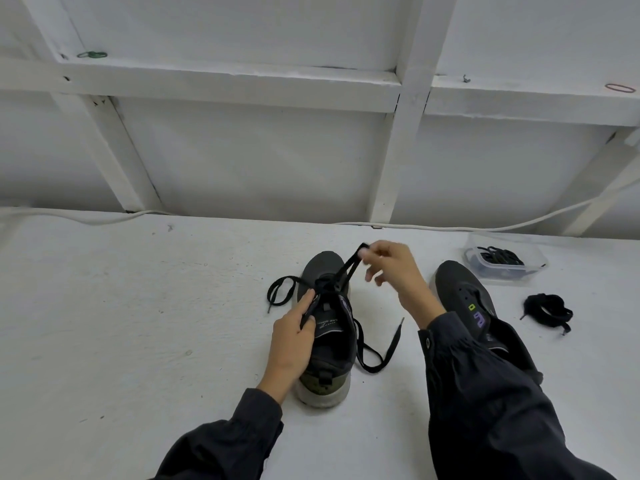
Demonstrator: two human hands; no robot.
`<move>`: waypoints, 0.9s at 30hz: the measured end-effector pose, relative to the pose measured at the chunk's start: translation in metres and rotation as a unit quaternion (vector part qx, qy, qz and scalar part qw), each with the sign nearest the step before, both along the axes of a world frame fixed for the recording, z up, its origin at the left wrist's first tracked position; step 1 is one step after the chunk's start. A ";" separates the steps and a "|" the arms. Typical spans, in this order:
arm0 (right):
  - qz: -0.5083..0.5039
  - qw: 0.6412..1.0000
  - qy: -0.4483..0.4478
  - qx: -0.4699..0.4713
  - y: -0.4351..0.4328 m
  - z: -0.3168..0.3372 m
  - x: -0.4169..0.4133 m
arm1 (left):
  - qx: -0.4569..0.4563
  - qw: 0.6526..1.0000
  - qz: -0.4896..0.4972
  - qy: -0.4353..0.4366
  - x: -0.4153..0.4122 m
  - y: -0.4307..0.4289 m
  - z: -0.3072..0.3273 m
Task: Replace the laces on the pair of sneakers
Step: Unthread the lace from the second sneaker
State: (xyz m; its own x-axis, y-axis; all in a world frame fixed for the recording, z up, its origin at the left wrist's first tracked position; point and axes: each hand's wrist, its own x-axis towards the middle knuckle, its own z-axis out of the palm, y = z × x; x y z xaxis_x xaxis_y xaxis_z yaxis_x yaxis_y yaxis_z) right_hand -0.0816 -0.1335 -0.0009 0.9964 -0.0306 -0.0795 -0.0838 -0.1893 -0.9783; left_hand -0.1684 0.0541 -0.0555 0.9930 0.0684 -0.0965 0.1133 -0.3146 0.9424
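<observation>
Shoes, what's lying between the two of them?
Head view: the black lace trails loose on the table between the laced sneaker and the unlaced sneaker, beside the right hand's arm.

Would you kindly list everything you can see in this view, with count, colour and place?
centre sneaker: 1, dark with olive heel and pale sole, middle of the table
right sneaker: 1, dark, unlaced, partly under the right sleeve
threaded lace: 1, black, in the centre sneaker, ends trailing both sides
loose lace bundle: 1, black, right of the right sneaker
plastic container: 1, clear, back right
spare laces: count unclear, dark, inside the container
cable: 1, white, along the table's back edge
green rubber band: 1, upper left ledge
red rubber band: 1, upper right ledge
table: 1, white
left hand: grips the centre sneaker
right hand: pinches the threaded lace
</observation>
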 end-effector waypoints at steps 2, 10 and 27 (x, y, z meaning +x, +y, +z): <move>-0.059 0.996 -0.001 0.069 -0.005 0.004 0.004 | 0.002 1.000 0.003 -0.002 0.000 0.000 -0.001; 0.164 0.979 0.079 -0.093 0.008 -0.012 -0.013 | 0.003 1.000 0.005 0.002 0.000 -0.001 0.003; 0.157 0.979 0.061 -0.116 0.014 -0.007 -0.014 | 0.008 1.000 0.005 0.000 -0.002 -0.001 0.004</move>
